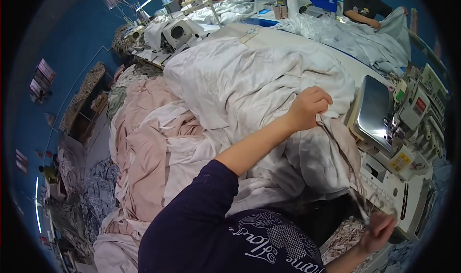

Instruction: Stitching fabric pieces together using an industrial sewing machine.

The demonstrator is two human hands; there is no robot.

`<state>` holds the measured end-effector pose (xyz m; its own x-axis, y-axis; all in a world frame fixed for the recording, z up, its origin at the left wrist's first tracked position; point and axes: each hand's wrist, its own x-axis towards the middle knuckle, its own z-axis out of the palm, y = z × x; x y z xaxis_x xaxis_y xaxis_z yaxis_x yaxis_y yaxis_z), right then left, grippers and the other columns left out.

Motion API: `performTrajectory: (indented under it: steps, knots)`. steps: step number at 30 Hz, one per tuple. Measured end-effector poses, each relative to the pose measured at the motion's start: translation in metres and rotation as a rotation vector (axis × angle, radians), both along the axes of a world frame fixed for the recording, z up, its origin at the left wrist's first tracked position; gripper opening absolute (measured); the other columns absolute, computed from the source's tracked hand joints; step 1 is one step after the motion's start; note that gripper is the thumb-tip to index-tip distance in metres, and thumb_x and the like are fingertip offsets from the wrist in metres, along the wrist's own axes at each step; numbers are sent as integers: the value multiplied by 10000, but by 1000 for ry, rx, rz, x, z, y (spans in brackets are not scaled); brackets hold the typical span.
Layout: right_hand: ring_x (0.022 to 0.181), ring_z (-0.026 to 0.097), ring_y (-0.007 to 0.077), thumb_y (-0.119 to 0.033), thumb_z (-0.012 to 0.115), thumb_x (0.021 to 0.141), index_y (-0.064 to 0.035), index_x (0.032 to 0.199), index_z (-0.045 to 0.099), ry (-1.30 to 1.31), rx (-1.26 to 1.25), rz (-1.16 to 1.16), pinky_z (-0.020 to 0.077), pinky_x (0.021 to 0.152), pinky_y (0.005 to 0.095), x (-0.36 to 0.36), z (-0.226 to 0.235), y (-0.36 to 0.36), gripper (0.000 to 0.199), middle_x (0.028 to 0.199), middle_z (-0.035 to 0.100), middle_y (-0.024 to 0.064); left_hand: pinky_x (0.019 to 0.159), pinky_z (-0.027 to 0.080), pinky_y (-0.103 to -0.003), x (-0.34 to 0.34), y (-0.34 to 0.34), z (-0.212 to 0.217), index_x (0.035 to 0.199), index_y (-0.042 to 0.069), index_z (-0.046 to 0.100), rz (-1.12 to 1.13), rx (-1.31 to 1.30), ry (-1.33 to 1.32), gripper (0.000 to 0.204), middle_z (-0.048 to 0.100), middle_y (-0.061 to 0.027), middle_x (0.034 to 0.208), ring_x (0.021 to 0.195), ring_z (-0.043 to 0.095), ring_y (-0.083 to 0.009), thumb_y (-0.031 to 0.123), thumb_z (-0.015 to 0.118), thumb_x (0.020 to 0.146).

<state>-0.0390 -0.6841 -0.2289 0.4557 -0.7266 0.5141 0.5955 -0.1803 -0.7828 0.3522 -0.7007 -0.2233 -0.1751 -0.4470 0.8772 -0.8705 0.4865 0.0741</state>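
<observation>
A big heap of white fabric (249, 81) is spread in front of me. My left hand (311, 108) is closed on its edge at the right side of the heap, fingers pinched together. From there a narrow twisted edge of the cloth (343, 153) runs down toward my right hand (379, 231), which is closed on its lower end beside the machine table's near corner. Right of both hands stands a sewing machine (408, 124) with a shiny metal cover. Dark tweezers (404, 201) lie on its white bed.
Pink cloth (149, 148) is piled at my left, over the heap's edge. Another sewing machine (177, 33) stands at the far left. A person (367, 6) handles pale cloth at the far right; others sit at the back. Patterned fabric (345, 239) lies below the table at my right.
</observation>
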Motion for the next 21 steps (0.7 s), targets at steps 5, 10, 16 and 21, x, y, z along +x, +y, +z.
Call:
performTrajectory:
  steps: [5, 10, 16, 21]
  knots:
    - [469, 300, 41, -254, 534, 915, -55, 978, 525, 481, 489, -70, 205, 420, 202, 1, -53, 42, 209, 581, 363, -57, 581, 448, -310, -3, 14, -1, 635, 59, 443, 69, -46, 105, 146, 603, -41, 886, 740, 560, -215, -13, 565, 598]
    - [547, 357, 39, -111, 578, 869, -8, 897, 622, 1149, 206, -177, 308, 515, 204, 25, -64, 71, 116, 657, 487, -51, 510, 438, -312, -15, 30, 6, 646, 64, 461, 131, -111, 28, 135, 612, -32, 863, 603, 553, -208, 0, 580, 643]
    - [567, 384, 43, -106, 569, 878, -26, 669, 505, 820, 143, -399, 291, 519, 201, 23, -68, 65, 233, 597, 462, -20, 479, 404, -354, -3, 78, 3, 639, 65, 459, 345, 195, 88, 112, 526, -72, 671, 569, 524, -278, 22, 560, 615]
    - [618, 379, 74, -89, 540, 867, -41, 684, 458, 485, 142, -346, 282, 558, 206, 16, -62, 59, 207, 701, 440, 11, 462, 373, -332, -5, 111, 8, 629, 67, 444, 370, 318, 214, 131, 492, -81, 628, 513, 469, -279, 30, 568, 610]
